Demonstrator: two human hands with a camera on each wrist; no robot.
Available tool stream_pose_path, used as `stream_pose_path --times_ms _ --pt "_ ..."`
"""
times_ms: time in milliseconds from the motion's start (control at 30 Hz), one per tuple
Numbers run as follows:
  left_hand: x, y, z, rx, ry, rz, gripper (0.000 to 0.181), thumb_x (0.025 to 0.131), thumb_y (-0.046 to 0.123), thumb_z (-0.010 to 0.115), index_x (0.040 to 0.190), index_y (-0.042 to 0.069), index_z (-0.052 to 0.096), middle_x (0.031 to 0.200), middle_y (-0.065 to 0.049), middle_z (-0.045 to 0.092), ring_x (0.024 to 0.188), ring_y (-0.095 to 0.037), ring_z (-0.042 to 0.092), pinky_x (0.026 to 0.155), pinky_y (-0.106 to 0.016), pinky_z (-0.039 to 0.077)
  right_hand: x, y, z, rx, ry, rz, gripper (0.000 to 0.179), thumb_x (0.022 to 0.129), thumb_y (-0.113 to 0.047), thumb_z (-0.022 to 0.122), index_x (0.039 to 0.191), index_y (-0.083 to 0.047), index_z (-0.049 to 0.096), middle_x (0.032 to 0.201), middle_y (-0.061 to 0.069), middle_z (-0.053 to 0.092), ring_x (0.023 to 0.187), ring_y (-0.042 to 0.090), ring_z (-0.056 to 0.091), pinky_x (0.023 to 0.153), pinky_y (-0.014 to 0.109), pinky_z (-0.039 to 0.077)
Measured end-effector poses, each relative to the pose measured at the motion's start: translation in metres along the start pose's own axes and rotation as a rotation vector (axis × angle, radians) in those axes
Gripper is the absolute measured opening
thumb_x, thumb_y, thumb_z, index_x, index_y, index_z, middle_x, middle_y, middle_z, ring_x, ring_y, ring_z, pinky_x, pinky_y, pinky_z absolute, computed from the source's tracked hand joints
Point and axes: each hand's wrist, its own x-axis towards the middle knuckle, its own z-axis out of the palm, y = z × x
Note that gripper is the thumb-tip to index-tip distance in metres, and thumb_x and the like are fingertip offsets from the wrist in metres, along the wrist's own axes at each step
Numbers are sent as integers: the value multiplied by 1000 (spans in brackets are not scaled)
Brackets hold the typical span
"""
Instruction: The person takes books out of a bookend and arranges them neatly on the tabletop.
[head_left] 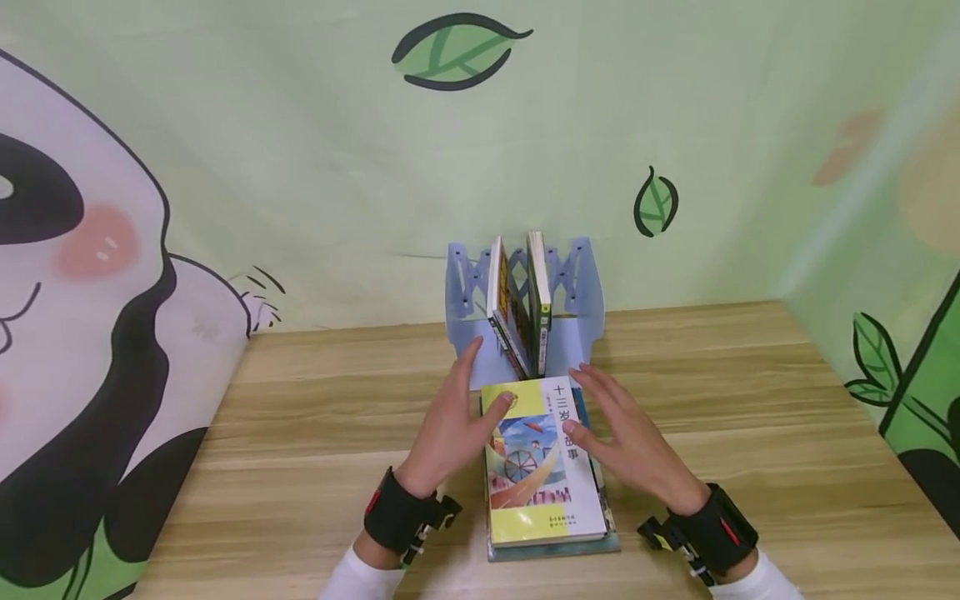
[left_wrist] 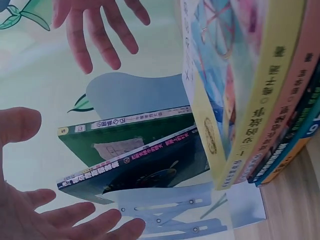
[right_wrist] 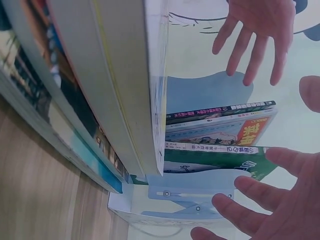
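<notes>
A book with a yellow and white cover tops a stack of several books, whose spines show in the left wrist view. My left hand hovers over the stack's left side, fingers spread and thumb above the cover. Opposite it, over the right edge, my right hand also has its fingers extended. Neither hand holds anything. Behind the stack is a light blue expandable book rack. Upright in it stand a green book, a dark-spined book and a light-spined book between them, partly leaning.
Wooden tabletop extends to both sides of the stack. A pale green wall covering with painted leaves rises just behind the rack. A large painted panda fills the left side. Black straps with small cameras wrap both wrists.
</notes>
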Motion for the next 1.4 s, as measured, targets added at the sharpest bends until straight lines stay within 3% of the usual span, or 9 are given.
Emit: stream_pose_path --times_ms 333,633,867,1067,1400 --pt "13 8 -2 -117 48 19 79 96 34 61 158 25 13 160 -9 28 141 -29 41 107 -53 43 0 0 -1 18 4 -1 67 96 -36 62 154 -20 32 160 15 29 142 42 35 103 68 38" --pt "27 15 -4 -160 87 59 80 96 35 60 158 23 12 163 -3 23 148 -21 30 114 -45 39 -2 -1 -2 17 13 8 68 96 -36 61 155 -20 31 160 16 29 142 42 36 103 68 38" --pt "36 14 -1 -217 94 57 81 97 31 59 159 18 10 165 -2 16 147 -30 30 111 -49 41 -1 -1 -3 25 12 9 67 97 -36 60 155 -21 30 160 16 28 142 42 35 104 68 38" --pt "43 12 0 -268 84 55 81 97 28 58 159 21 6 166 -4 13 147 -33 31 107 -54 44 0 0 -3 27 14 2 67 97 -36 61 155 -20 31 160 16 29 142 42 35 104 67 38" --pt "54 13 1 -273 99 50 79 97 27 56 159 18 8 164 -6 18 146 -32 34 104 -54 46 -1 1 -3 22 15 2 68 97 -36 61 155 -20 30 160 16 29 142 42 35 104 67 38"
